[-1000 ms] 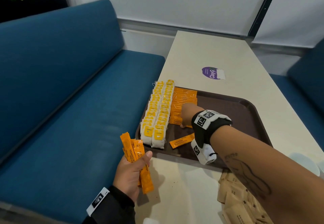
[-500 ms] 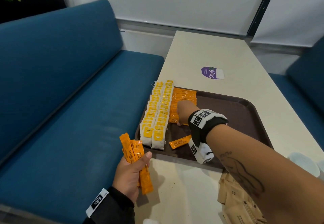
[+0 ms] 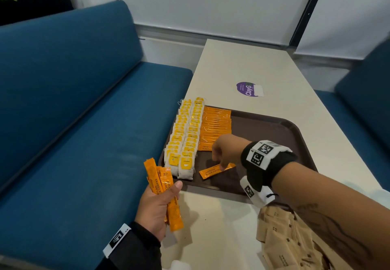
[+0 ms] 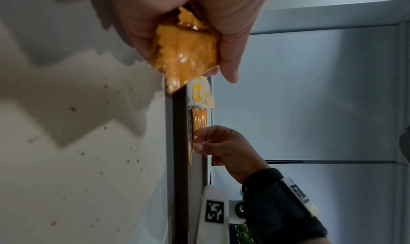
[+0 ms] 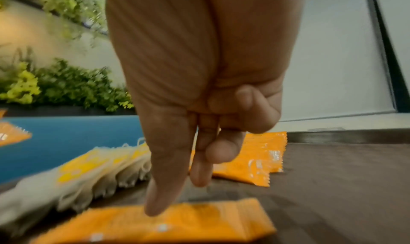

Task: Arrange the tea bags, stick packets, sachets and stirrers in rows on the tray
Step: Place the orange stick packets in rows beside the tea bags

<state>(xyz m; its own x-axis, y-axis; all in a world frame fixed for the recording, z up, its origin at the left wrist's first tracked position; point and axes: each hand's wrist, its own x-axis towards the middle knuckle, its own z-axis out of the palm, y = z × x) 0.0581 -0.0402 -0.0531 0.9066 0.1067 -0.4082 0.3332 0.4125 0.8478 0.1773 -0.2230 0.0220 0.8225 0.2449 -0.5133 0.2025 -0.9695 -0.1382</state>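
A brown tray [image 3: 280, 126] lies on the table. Two rows of tea bags [image 3: 185, 136] fill its left side, and a row of orange stick packets [image 3: 215, 126] lies beside them. One loose stick packet [image 3: 210, 171] lies flat near the tray's front. My right hand [image 3: 220, 165] is down on it. The thumb tip [image 5: 153, 211] touches the packet [image 5: 188, 225], the index finger is stretched just past it, and the other fingers are curled. My left hand [image 3: 166, 189] grips a bunch of stick packets [image 3: 157, 176] in front of the tray, also seen in the left wrist view [image 4: 184, 55].
A heap of brown paper sachets [image 3: 295, 246] lies on the table under my right forearm. A purple sticker [image 3: 249, 89] is stuck on the table behind the tray. A blue bench [image 3: 73, 132] runs along the left. The tray's right half is bare.
My right hand has drawn back from the row of stick packets toward me and come down on the loose packet. The left hand with its bunch has stayed put.
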